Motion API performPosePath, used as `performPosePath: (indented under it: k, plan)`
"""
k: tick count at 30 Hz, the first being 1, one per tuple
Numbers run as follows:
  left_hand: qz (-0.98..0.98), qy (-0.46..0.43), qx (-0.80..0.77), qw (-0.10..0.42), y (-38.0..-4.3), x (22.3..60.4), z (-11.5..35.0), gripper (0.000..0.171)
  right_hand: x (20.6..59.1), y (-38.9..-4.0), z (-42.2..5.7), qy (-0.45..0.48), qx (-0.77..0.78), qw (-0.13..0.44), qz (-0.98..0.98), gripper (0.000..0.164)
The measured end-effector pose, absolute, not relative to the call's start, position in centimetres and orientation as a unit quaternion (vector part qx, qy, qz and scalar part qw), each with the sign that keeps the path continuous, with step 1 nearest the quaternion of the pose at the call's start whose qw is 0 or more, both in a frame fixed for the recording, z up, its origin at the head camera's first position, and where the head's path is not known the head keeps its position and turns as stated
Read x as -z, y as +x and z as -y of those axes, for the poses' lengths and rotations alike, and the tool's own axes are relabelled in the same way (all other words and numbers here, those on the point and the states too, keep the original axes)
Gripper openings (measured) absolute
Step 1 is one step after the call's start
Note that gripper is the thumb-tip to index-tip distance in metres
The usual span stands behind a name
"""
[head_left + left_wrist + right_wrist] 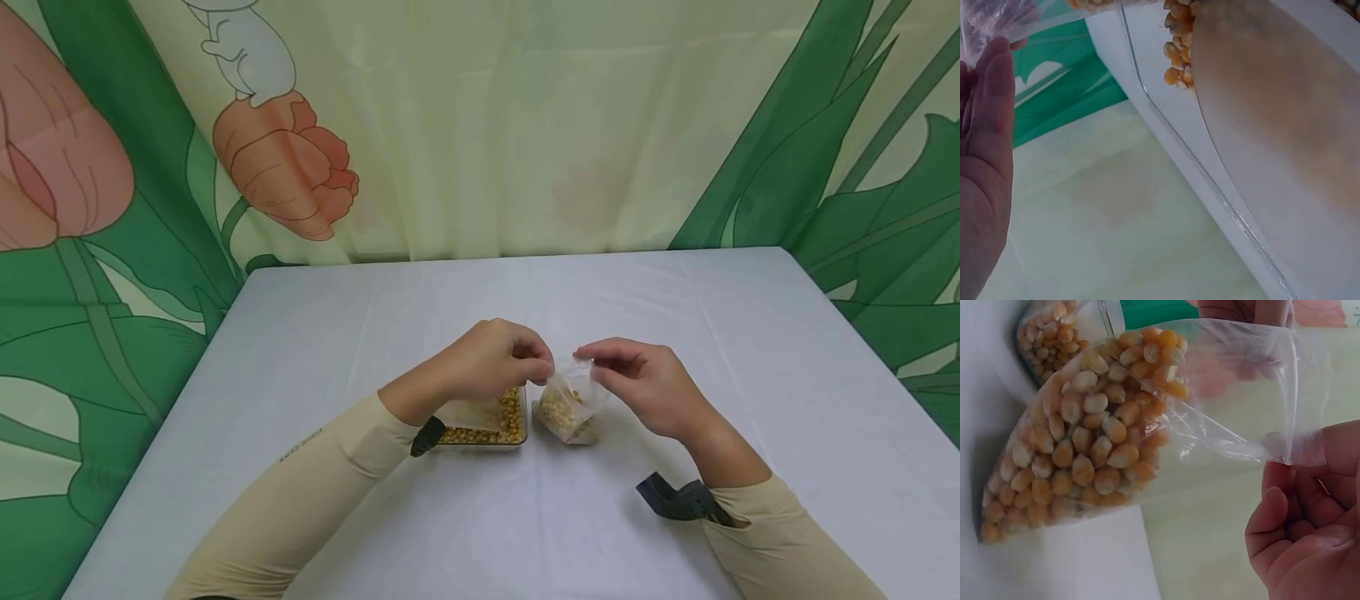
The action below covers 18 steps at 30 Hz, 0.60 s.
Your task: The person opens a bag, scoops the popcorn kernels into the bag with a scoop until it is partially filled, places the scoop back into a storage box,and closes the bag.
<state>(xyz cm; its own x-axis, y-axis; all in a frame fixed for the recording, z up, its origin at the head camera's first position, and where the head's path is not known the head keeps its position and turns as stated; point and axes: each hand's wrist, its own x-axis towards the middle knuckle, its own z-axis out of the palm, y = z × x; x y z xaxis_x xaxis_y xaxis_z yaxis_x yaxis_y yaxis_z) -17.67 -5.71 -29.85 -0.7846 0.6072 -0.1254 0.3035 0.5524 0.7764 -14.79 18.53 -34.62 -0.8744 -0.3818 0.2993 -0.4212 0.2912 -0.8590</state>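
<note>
A clear zip bag (564, 410) of yellow corn kernels stands on the table, slightly tilted. In the right wrist view the bag (1079, 444) is roughly half full, its upper part clear plastic with a zip strip near the mouth. My left hand (504, 358) pinches the mouth's left side; in the left wrist view that hand (985, 144) shows at the edge. At the mouth's other corner, my right hand (652, 385) holds the plastic with its fingertips, the index finger (1341, 447) partly behind the film. Just left of the bag, partly under my left forearm, is a clear rectangular tray (525, 425) of corn kernels.
A pale, translucent piece (468, 414) with a curved edge lies over the kernels in the tray; its kind is unclear. White cloth covers the table (450, 533). Behind it hangs a patterned curtain (480, 125).
</note>
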Motion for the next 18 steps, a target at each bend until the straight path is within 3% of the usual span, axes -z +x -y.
performPosePath:
  k: [12, 18]
  plan:
    - [-0.876, 0.225, -0.392, 0.166, -17.6, 29.7, 5.7, 0.013, 34.5, -14.4, -19.2, 0.235, -0.502, 0.080, 0.828, 0.020]
    - [-0.879, 0.197, -0.401, 0.168, -17.6, 29.7, 5.5, 0.013, 34.6, -13.9, -19.9, 0.229, -0.480, 0.061, 0.845, 0.022]
